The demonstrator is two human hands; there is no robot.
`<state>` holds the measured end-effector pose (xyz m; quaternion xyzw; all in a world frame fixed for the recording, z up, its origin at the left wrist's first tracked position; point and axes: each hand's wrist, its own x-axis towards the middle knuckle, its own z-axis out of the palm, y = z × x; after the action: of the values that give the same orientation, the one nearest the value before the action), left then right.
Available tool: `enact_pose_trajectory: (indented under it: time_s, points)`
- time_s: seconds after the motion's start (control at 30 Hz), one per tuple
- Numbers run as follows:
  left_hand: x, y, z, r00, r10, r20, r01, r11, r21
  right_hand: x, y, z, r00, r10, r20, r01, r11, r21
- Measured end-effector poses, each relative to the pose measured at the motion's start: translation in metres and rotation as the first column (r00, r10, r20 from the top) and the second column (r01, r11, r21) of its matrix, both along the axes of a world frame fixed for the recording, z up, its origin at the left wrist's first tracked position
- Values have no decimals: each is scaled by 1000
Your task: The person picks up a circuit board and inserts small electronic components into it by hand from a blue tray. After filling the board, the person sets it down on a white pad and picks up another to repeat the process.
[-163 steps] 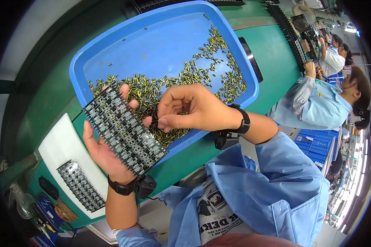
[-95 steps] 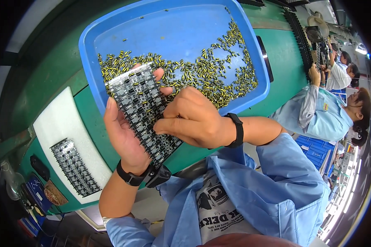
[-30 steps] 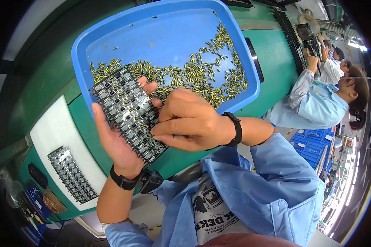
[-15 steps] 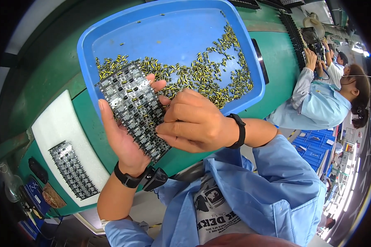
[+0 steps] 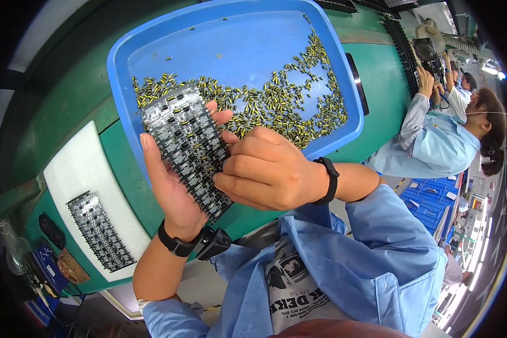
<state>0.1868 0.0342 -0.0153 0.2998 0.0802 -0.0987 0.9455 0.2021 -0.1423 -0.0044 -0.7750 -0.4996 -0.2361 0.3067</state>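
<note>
A dark circuit board panel (image 5: 187, 141), made of rows of small boards, rests tilted in my left hand (image 5: 174, 194). The left thumb lies along one long edge and the fingertips show past the other. Over the panel's near right part, my right hand (image 5: 270, 172) is closed in a pinch, its fingertips at the board's surface; whatever they hold is hidden. Several small yellow-and-black cylinders sit among the panel's parts. Many similar small cylinders, which look like capacitors (image 5: 265, 110), lie loose in a blue plastic tray (image 5: 352, 84) beneath and beyond the panel.
To the left, a second circuit board panel (image 5: 100, 232) lies on a white foam sheet (image 5: 76, 163) on the green table (image 5: 118, 149). A black oblong object (image 5: 52, 231) is beside the foam. At the right, a co-worker in light blue (image 5: 439, 143) works at the same bench.
The panel has shifted slightly right in my left hand, and its far end catches more glare. My right hand keeps its pinch at nearly the same spot.
</note>
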Motion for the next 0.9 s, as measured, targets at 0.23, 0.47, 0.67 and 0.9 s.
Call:
enact_pose_trajectory:
  time_s: [0.23,0.47,0.67,0.9]
  points:
    - [3,0,3,998,40,-57,-38,998,40,2,-2,4,989,-4,-147,13,998,62]
    - [5,7,-1,997,-77,-15,74,982,-171,3,-7,0,997,21,-79,-16,999,52]
    - [5,12,-6,995,-93,-45,82,976,-202,1,-9,-1,998,-14,-65,14,1000,-13]
    - [10,18,-3,993,-109,-39,95,958,-269,4,-18,7,868,-74,-492,181,968,173]
